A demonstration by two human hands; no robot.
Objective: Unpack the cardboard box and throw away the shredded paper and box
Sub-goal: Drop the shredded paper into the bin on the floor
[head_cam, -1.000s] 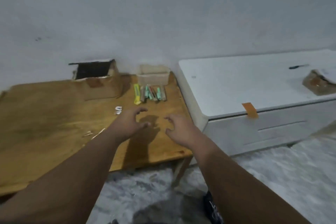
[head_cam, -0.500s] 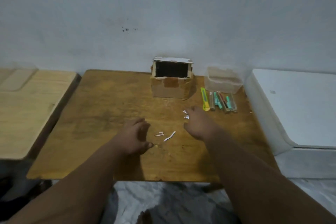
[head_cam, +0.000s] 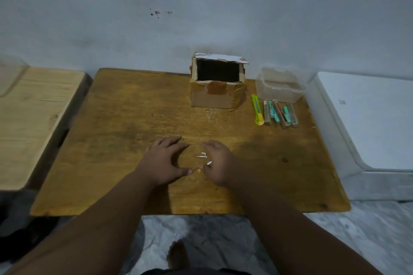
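An opened cardboard box [head_cam: 214, 96] with torn tape stands at the back of the wooden table [head_cam: 125, 131], against the wall; its inside looks dark. A few small white paper shreds [head_cam: 202, 155] lie on the table near the front middle. My left hand [head_cam: 164, 163] rests palm down just left of the shreds, fingers spread. My right hand [head_cam: 220, 164] is cupped just right of them, its fingertips touching one shred. The two hands enclose the scraps between them.
A clear plastic container [head_cam: 280, 87] sits right of the box. In front of it lie a yellow utility knife [head_cam: 257, 113] and several pens and small items [head_cam: 280, 114]. A lighter wooden table [head_cam: 29, 123] is at the left, a white cabinet [head_cam: 371, 123] at the right.
The view swung left and down, centring the table. Both hands came closer together around the paper shreds; the right hand moved left and nearer to me.
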